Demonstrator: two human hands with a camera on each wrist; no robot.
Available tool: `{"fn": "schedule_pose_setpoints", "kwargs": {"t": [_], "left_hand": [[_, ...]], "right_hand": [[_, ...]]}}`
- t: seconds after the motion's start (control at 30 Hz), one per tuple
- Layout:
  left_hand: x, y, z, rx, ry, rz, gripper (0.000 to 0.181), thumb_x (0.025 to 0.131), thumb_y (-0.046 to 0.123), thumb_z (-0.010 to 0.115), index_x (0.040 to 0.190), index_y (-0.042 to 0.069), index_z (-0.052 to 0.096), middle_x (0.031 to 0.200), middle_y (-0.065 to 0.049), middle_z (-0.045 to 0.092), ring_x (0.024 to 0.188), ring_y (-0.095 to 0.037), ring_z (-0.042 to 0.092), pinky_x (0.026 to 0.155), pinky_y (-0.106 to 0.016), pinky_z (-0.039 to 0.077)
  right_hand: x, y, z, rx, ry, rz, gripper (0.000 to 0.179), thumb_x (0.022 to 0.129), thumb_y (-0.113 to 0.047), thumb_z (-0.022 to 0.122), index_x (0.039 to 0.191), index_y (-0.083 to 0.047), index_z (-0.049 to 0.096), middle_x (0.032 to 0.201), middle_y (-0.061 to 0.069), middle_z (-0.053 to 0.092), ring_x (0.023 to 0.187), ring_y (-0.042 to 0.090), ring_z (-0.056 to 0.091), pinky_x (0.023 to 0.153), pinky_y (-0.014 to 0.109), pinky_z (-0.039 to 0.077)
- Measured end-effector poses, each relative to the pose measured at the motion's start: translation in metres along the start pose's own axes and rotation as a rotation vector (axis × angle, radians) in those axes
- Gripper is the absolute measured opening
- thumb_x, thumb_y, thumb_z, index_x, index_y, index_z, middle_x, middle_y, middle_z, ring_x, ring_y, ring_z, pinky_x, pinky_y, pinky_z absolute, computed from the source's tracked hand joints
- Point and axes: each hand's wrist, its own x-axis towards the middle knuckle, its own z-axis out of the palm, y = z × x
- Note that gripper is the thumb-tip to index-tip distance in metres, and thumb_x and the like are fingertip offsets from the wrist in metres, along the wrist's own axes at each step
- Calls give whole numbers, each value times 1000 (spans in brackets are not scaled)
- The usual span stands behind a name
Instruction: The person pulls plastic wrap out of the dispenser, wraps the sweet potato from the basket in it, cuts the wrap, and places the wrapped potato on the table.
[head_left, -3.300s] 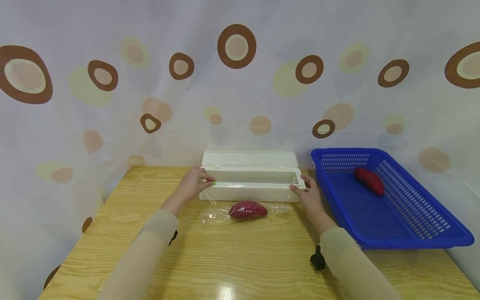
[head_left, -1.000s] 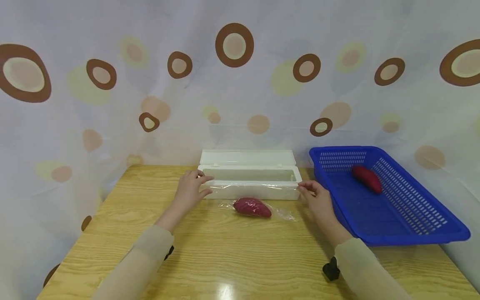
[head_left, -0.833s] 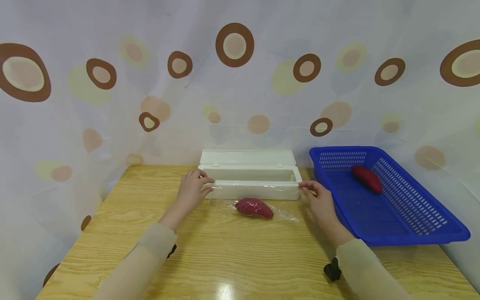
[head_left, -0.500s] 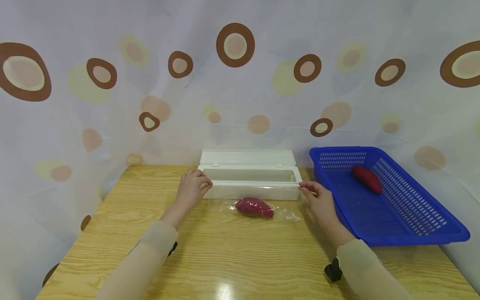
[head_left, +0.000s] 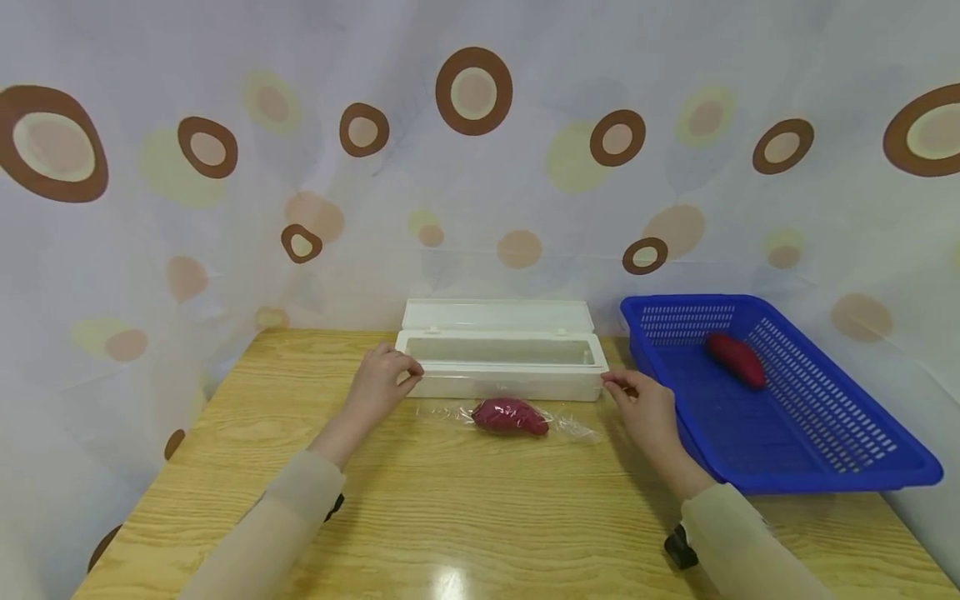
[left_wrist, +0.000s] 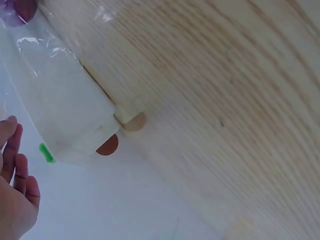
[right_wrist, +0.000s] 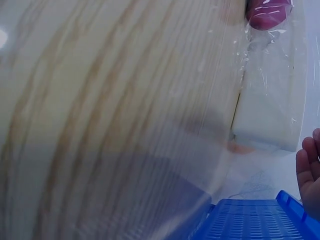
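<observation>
See clear-wrapped maroon oblong veg (head_left: 510, 416) betw. & just nearer than L hand (head_left: 377, 383) & R hand (head_left: 643, 408). Pinching clear plastic film (head_left: 513, 385) w/ both at opp. ends of long white open plastic box (head_left: 495, 336). Right of R hand, see blue plastic basket (head_left: 750, 442).

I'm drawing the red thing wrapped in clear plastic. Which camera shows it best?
The head view, because the wrapped red thing shows whole there, on the table in front of the white box. The left and right wrist views each show only one end, cut off by the picture's edge.
</observation>
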Motion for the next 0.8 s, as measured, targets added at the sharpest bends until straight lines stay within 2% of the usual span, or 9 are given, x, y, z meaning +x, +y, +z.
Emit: {"fn": "schedule_pose_setpoints", "kwargs": {"t": [0.13, 0.23, 0.5, 0.63, 0.8], "left_hand": [[-3, 0, -3, -17, 0, 18, 6, 77, 10, 77, 80, 14, 73, 81, 2, 70, 82, -17, 52, 88, -41, 44], [-7, 0, -6, -37, 12, 57, 9, 76, 8, 78, 79, 14, 72, 80, 3, 70, 81, -17, 52, 88, -41, 44], [-21, -7, -7, -34, 18, 219, 14, 70, 8, 82, 76, 15, 72, 79, 5, 69, 83, -18, 54, 78, -40, 45], [-27, -7, -7, -27, -9, 249, 15, 67, 8, 83, 74, 15, 72, 79, 5, 67, 84, -18, 54, 78, -40, 44], [-33, -7, -8, 24, -56, 323, 14, 67, 10, 84, 72, 15, 72, 78, 5, 67, 84, -17, 53, 72, -35, 42]], "right_hand": [[-2, 3, -3, -39, -7, -90, 8, 86, -2, 66, 93, -2, 71, 89, 13, 71, 78, 24, 64, 68, 36, 53], [-5, 5, -5, -78, -15, -165, 7, 85, 0, 67, 90, -3, 70, 88, 11, 70, 77, 24, 64, 68, 42, 52], [-18, 7, -9, -161, -67, -338, 14, 78, 7, 70, 84, -6, 68, 82, 6, 67, 79, 22, 63, 68, 42, 52], [-24, 9, -9, -162, -64, -467, 19, 74, 11, 71, 83, -6, 67, 82, 6, 65, 80, 21, 61, 69, 38, 51], [-27, 14, -8, -154, -64, -622, 24, 68, 12, 74, 82, -6, 66, 82, 4, 64, 80, 19, 60, 71, 33, 49]]}}
